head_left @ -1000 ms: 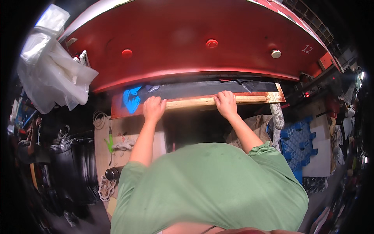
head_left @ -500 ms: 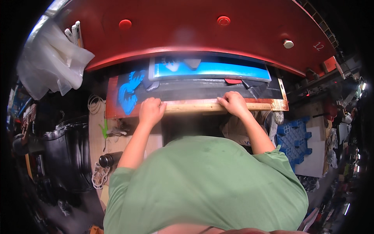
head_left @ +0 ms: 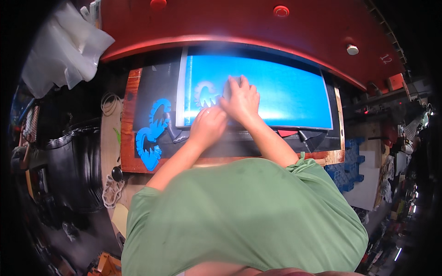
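My left hand (head_left: 209,126), fingers curled together, is at the near edge of a glossy blue sheet (head_left: 285,92). My right hand (head_left: 241,99) bends its fingers over a blurred grey shape (head_left: 226,89) on the sheet, its thumb close to my left fingers. What either hand grips is mostly hidden. Just left of them, a pale curved cut-out with a jagged edge (head_left: 205,94) shows in the sheet. Two blue cut pieces of like outline, an upper one (head_left: 161,115) and a lower one (head_left: 148,147), lie on the black board (head_left: 147,92) to the left.
A red machine beam (head_left: 221,27) with a red button (head_left: 281,11) and a pale knob (head_left: 352,49) spans the far side. Clear plastic (head_left: 69,50) hangs at left. The board has a wooden rim (head_left: 131,99). A blue plastic pallet (head_left: 347,168) is at right.
My hands have left the board's near wooden edge and moved forward onto the blue sheet. Board and sheet have come out toward me from under the red beam.
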{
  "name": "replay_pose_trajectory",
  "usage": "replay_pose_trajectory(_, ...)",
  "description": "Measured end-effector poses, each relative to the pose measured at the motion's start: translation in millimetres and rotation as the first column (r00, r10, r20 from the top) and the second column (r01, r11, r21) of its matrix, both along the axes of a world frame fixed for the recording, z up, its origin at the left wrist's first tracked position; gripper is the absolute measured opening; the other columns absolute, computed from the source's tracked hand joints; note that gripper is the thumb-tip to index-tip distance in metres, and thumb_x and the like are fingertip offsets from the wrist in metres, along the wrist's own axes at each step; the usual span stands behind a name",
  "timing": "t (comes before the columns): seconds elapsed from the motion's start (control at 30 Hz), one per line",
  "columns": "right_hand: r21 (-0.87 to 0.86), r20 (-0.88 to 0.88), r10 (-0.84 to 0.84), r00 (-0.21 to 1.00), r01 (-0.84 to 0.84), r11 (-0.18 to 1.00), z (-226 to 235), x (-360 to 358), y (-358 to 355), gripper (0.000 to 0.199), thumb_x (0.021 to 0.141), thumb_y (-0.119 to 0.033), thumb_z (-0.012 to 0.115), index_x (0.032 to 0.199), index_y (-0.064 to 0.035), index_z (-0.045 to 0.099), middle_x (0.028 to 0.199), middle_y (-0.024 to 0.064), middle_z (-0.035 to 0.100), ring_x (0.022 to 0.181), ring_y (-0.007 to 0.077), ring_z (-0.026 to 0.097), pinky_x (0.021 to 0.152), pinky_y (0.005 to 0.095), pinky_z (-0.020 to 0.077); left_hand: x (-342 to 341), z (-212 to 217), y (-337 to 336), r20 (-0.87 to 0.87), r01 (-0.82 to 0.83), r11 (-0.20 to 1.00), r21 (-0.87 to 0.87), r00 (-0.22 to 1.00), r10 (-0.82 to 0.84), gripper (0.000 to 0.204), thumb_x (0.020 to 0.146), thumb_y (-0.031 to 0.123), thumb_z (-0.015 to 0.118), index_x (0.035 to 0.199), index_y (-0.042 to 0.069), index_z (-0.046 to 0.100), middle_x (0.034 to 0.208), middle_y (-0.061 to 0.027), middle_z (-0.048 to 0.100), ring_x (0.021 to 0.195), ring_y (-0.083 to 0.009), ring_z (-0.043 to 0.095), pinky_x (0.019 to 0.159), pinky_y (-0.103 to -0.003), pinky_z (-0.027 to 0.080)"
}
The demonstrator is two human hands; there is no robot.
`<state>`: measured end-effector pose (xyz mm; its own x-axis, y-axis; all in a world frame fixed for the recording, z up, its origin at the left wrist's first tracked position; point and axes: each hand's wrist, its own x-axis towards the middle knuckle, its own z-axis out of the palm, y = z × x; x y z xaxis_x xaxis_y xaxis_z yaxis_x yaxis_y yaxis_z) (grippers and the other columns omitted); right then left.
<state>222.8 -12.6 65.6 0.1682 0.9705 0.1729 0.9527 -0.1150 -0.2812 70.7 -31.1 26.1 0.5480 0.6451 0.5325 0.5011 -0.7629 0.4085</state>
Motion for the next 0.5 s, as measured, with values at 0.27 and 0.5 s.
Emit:
replay_pose_trajectory(0.27, 0.082, -0.953, 0.054, 0.298, 0.083, 0.993, -9, 56, -20, 0.056, 0.082, -0.021, 0.075, 0.131, 0.0002, 0.057, 0.118, 0.0105, 0.064, 0.096, 0.016, 0.063, 0.08, 0.0298, 0.052, -3, -9, -26, 0.079, 0.024, 1.0, 0.012, 0.997, -0.024, 0.016, 0.08, 0.011, 0.069, 0.093, 0.004, 0.063, 0.099, -0.0142, 0.066, 0.094, -0.0338, 0.064, 0.084, -0.043, 0.051)
replay_pose_trajectory(0.5, 0.01, -0.998, 0.002, 0.063, 0.132, 0.991, -7, 73, -16, 0.052, 0.087, -0.021, 0.072, 0.132, -0.0006, 0.057, 0.113, 0.0086, 0.066, 0.094, 0.0143, 0.062, 0.079, 0.028, 0.051, 19, 17, -14, -0.013, -0.164, 0.929, -0.331, 0.985, 0.17, 0.047, 0.084, 0.043, 0.072, 0.106, 0.003, 0.063, 0.091, -0.0141, 0.069, 0.093, -0.0323, 0.065, 0.083, -0.046, 0.05)
